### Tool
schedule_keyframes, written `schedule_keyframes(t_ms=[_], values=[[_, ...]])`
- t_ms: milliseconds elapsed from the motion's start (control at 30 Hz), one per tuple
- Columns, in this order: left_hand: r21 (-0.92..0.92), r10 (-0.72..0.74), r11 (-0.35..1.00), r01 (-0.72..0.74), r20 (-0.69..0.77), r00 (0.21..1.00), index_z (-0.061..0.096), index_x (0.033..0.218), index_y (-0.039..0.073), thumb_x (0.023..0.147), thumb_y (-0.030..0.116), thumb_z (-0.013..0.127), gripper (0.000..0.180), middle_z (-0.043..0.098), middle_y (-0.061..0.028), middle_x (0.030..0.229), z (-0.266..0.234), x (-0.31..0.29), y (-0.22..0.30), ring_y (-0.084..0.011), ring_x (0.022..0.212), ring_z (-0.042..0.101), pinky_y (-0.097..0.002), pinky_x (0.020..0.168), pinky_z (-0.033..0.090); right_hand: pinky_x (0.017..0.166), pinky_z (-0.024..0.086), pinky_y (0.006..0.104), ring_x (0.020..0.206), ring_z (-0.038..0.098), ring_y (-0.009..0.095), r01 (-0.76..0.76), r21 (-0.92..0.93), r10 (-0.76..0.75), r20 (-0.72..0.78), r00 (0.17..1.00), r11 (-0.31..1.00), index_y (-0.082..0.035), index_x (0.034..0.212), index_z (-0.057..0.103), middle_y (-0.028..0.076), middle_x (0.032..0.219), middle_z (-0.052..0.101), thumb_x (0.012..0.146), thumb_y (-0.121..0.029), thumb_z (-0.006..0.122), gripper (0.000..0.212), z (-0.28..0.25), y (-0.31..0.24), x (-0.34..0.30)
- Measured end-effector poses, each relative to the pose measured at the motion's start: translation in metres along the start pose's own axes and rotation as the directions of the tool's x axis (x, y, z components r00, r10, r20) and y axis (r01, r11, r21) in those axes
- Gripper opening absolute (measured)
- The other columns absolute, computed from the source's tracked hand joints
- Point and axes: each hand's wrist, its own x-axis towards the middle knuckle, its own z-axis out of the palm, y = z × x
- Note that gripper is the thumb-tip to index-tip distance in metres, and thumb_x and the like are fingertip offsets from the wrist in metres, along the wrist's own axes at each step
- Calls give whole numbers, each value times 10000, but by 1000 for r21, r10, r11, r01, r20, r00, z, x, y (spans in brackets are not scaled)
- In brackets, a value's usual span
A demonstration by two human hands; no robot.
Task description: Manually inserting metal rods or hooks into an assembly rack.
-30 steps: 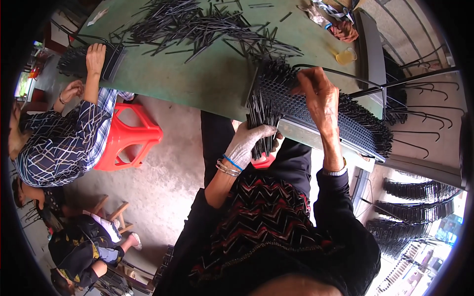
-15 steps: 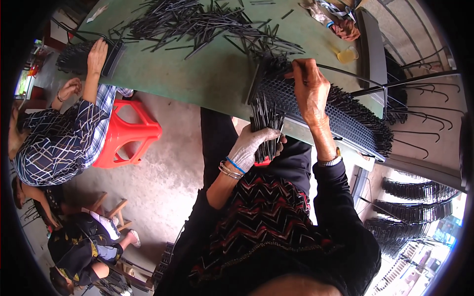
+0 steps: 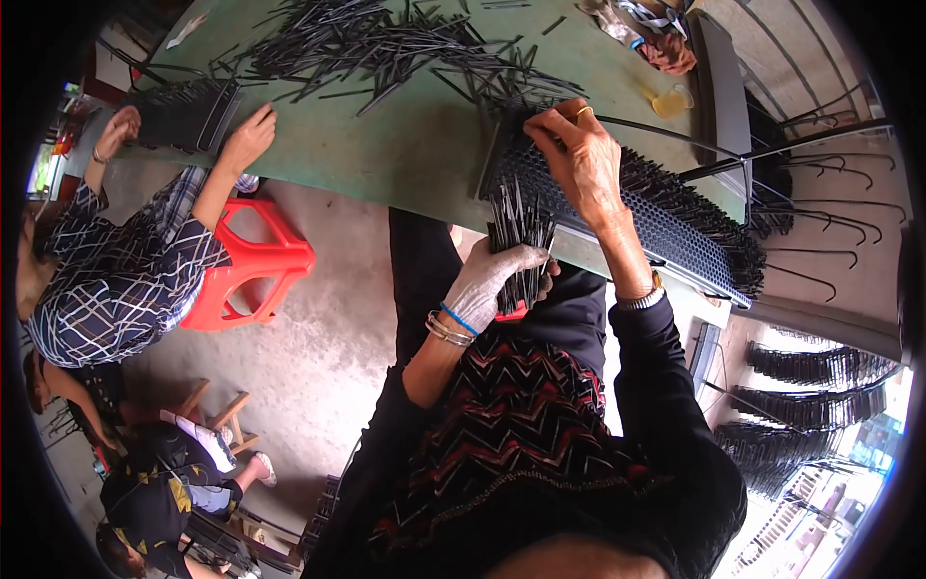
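My left hand (image 3: 475, 289), in a pale glove with the thumb side bare-looking at the fingertips, grips an upright bundle of thin black sticks (image 3: 518, 224) just off the table's near edge. Right of it, a long panel full of round holes (image 3: 656, 241) slants across the table edge, with dense rows of black sticks (image 3: 690, 205) standing along its far side. Over the panel's left end hangs my bare right hand (image 3: 586, 159), thumb and forefinger pinched together. Whatever lies between those fingertips is too small to make out against the dark panel.
Loose black sticks (image 3: 386, 48) lie heaped on the green table (image 3: 328, 140). A yellow cup (image 3: 672, 100) and a crumpled cloth (image 3: 667, 53) sit at the far right. Hooked rods (image 3: 830, 230) jut out beyond the panel. At left, a co-worker's hand (image 3: 249, 137) is near another panel, above a red stool (image 3: 256, 259).
My right hand has shifted left and slightly away from me over the panel. My left hand holds the bundle in nearly the same place. The co-worker's hands have moved apart.
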Motion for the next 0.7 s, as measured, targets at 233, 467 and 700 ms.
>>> schedule_keyframes(t_ms=[233, 467, 700], values=[[-24, -8, 1000, 9, 22, 1000, 634, 923, -79, 823, 22, 613, 144, 687, -165, 772, 6, -3, -3, -231, 588, 670, -309, 535, 567, 715, 512, 376, 832, 621, 269, 53, -97, -59, -60, 996, 994, -159, 1015, 726, 74, 947, 609, 809, -273, 720, 236, 8, 8, -12], [103, 42, 994, -48, 58, 997, 637, 931, -62, 824, 40, 624, 149, 686, -146, 770, 9, -7, -1, -210, 601, 667, -301, 553, 561, 764, 477, 257, 868, 591, 91, -511, 545, 174, 553, 815, 665, -4, 1057, 670, 36, 919, 652, 874, -184, 710, 260, -32, -2, -29], [89, 0, 996, -7, 72, 997, 642, 931, -59, 840, 60, 630, 150, 692, -137, 785, 4, 4, -15, -197, 627, 668, -285, 597, 555, 711, 432, 207, 780, 536, 57, -611, 574, 219, 606, 765, 546, -9, 979, 651, -33, 828, 612, 882, -135, 652, 159, -38, 14, -38]])
